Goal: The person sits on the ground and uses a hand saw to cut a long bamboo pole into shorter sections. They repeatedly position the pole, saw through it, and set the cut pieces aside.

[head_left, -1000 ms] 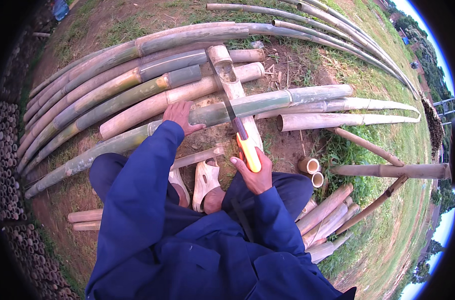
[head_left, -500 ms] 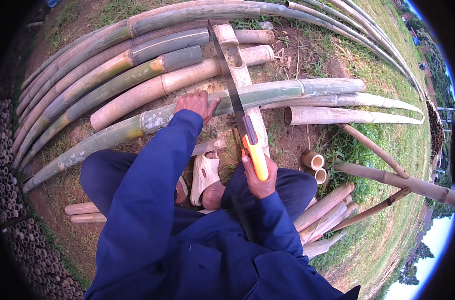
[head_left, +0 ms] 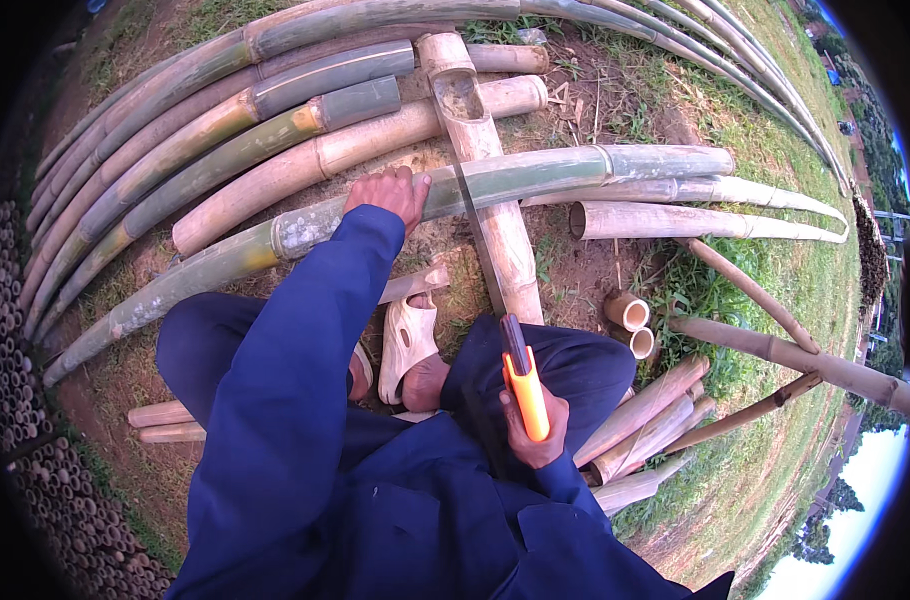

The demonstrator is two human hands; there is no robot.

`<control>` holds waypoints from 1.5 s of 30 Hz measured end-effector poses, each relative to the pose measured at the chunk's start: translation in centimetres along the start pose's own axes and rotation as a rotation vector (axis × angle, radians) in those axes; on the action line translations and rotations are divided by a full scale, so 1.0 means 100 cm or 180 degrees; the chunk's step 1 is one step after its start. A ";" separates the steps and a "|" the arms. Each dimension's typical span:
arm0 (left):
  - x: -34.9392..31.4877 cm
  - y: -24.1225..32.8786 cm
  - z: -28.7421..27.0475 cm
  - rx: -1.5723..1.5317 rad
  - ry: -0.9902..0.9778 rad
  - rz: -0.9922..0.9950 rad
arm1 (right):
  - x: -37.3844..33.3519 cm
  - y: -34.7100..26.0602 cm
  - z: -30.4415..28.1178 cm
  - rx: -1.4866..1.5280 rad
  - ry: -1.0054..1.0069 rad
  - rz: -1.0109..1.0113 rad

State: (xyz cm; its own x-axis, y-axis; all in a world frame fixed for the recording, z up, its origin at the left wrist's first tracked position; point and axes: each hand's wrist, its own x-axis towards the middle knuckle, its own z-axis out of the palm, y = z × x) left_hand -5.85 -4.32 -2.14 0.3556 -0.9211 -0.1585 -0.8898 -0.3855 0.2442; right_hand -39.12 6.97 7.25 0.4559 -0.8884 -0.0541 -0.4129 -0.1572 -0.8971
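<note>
A long green bamboo pole (head_left: 515, 172) lies across in front of me, over a pale notched bamboo piece (head_left: 505, 235). My left hand (head_left: 390, 195) presses on the pole, its fingers wrapped over the top, just left of a saw blade. My right hand (head_left: 535, 425) grips the orange handle of the hand saw (head_left: 524, 390) above my right thigh. The saw's long dark blade runs forward and crosses the pole beside the notched piece. Whether the teeth have cut into the bamboo is too small to tell.
Several bamboo poles (head_left: 305, 125) lie side by side beyond the pole. Two short bamboo tubes (head_left: 627, 312) sit right of my knee, near split lengths (head_left: 650, 415) and a pole frame (head_left: 775, 357). My sandal (head_left: 408, 345) is below the pole. Stacked bamboo ends (head_left: 85, 520) line the left.
The saw has been drawn back toward me, my right hand moving down and slightly right. My left hand stays on the pole, its thumb now closer to the fingers.
</note>
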 end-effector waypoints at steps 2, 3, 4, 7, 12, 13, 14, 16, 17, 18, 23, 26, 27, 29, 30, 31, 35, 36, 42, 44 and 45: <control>0.005 0.004 -0.001 -0.0075 -0.0060 -0.0089 | 0.052 0.002 0.020 0.0283 0.0040 0.0269; 0.012 0.005 -0.004 -0.0099 -0.0159 -0.0073 | 0.076 0.007 0.031 0.0356 0.0131 0.0029; 0.017 0.003 -0.007 -0.0114 -0.0270 -0.0076 | 0.091 0.011 0.038 0.0415 0.0217 -0.0146; 0.015 -0.005 -0.007 -0.0146 -0.0281 -0.0098 | 0.084 0.007 0.034 0.0612 0.0089 0.0324; 0.009 -0.005 -0.008 -0.0177 -0.0174 -0.0080 | -0.023 -0.022 -0.021 -0.0102 -0.0162 0.0330; 0.009 -0.002 -0.011 -0.0168 -0.0187 -0.0087 | -0.042 -0.023 -0.029 -0.0110 -0.0150 0.0281; 0.008 0.001 -0.010 -0.0168 -0.0214 -0.0101 | -0.047 -0.024 -0.030 -0.0140 -0.0078 0.0238; 0.004 0.006 -0.006 -0.0177 -0.0194 -0.0146 | -0.025 -0.019 -0.021 -0.0109 -0.0069 0.0226; 0.006 0.004 -0.008 -0.0161 -0.0154 -0.0174 | 0.005 -0.010 -0.008 0.0075 -0.0101 0.0213; 0.008 0.003 -0.007 -0.0184 -0.0155 -0.0140 | 0.035 -0.005 0.009 0.0177 -0.0087 0.0324; 0.029 -0.015 -0.005 -0.0148 -0.0315 -0.0052 | 0.080 0.010 0.040 0.0570 0.0149 -0.0034; 0.016 -0.011 -0.001 -0.0212 -0.0187 -0.0099 | 0.024 -0.001 0.007 0.0365 -0.0008 0.0338; 0.012 -0.005 -0.008 -0.0219 -0.0190 -0.0157 | 0.001 -0.011 -0.011 0.0146 -0.0202 0.0298; 0.010 -0.001 -0.005 -0.0180 -0.0119 -0.0109 | -0.039 -0.018 -0.031 -0.0070 -0.0138 0.0347; 0.008 0.000 -0.003 -0.0169 -0.0086 -0.0095 | -0.037 -0.019 -0.032 -0.0050 -0.0143 0.0346; 0.007 0.000 -0.001 -0.0200 -0.0098 -0.0165 | -0.031 -0.019 -0.030 -0.0027 -0.0148 0.0345; 0.014 0.004 0.003 -0.0216 -0.0020 -0.0165 | 0.058 -0.001 0.016 0.0385 -0.0015 0.0233; 0.018 0.000 0.002 -0.0178 0.0040 -0.0137 | 0.079 0.003 0.026 0.0359 0.0113 0.0022; 0.013 -0.011 0.005 -0.0102 0.0086 -0.0061 | 0.014 -0.023 -0.003 0.0108 -0.0147 0.0316; 0.015 -0.005 0.001 -0.0216 0.0018 -0.0072 | -0.043 -0.025 -0.035 -0.0289 -0.0210 0.0407; 0.014 -0.003 0.000 -0.0203 0.0008 -0.0087 | -0.055 -0.035 -0.040 -0.0188 -0.0177 0.0503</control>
State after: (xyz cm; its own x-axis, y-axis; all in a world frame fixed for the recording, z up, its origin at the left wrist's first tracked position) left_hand -5.07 -5.45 -2.45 0.3803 -0.9102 -0.1637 -0.8597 -0.4132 0.3003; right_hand -43.36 10.65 12.43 0.4239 -0.8790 -0.2181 -0.5277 -0.0440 -0.8483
